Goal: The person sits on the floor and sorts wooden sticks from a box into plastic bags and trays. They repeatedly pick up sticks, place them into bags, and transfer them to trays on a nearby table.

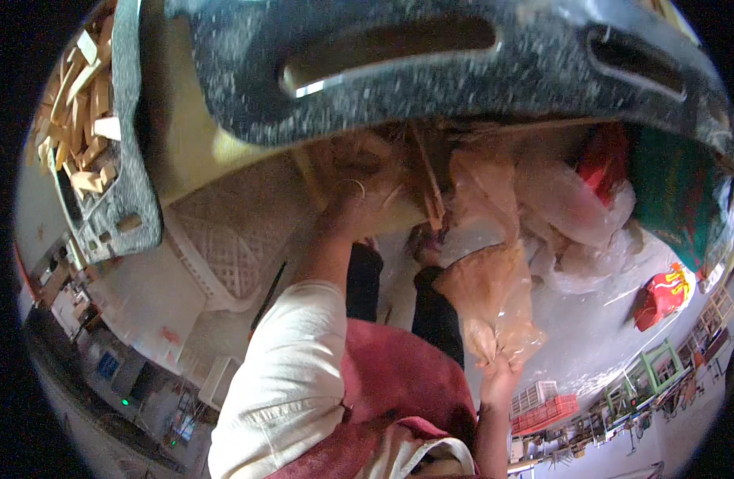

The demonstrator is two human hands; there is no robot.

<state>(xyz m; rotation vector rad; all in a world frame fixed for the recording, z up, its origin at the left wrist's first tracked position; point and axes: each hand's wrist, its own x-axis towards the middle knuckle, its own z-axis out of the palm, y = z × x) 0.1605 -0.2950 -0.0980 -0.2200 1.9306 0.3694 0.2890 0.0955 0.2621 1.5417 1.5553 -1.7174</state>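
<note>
My right hand (pixel 500 366) grips the gathered end of a clear plastic bag (pixel 493 287). The bag stretches up from it, tinted orange-brown by the light. My left arm reaches forward into deep shadow below a dark, speckled plastic crate (pixel 355 90) with slotted handle holes. A thin bangle (pixel 360 189) rings that wrist. My left hand (pixel 373 158) is dim and blurred there, and its fingers and anything in them cannot be made out. Close to it a narrow wooden strip (pixel 428 179) slants down toward my feet.
Another crate (pixel 127 179) at the left holds several wood offcuts (pixel 79 108). Below it stands a pale lattice plastic basket (pixel 235 257). Crumpled clear plastic bags (pixel 582 239), a green sack (pixel 672 191) and a red bag (pixel 660 299) lie right. Red crates (pixel 544 413) stand farther off.
</note>
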